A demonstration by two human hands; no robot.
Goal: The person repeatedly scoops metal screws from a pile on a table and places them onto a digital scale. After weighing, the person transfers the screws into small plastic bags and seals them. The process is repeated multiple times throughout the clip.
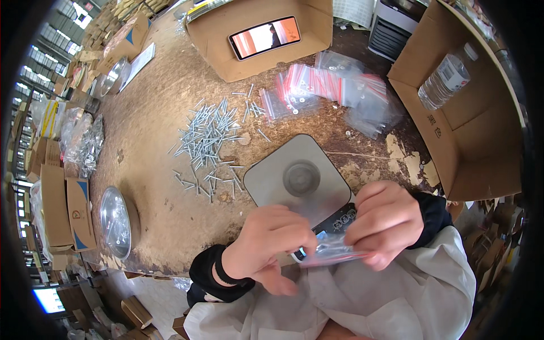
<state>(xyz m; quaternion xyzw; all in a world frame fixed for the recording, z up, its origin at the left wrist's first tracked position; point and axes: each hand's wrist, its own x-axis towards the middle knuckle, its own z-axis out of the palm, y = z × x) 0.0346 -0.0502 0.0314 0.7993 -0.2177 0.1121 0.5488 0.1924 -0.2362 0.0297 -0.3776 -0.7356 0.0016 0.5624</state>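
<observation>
A small clear zip bag (334,250) with a red strip along its edge is between my hands, over the front of the kitchen scale (266,178). My right hand (385,224) is closed, pinching the bag's right end. My left hand (272,241) has its fingers curled at the bag's left end, the thumb reaching down apart from them; its fingertips are partly hidden. The scale has a grey square plate with a round mark in the middle, and its buttons show between my hands. Beyond it to the left lies a loose heap of silver screws (207,136).
Several red-edged zip bags (317,85) lie spread behind the scale, some holding small white pieces. A phone (265,38) leans in a cardboard box (243,69) at the back. On the right, another carton (487,141) holds a water bottle (445,79). A metal bowl (131,218) stands at left.
</observation>
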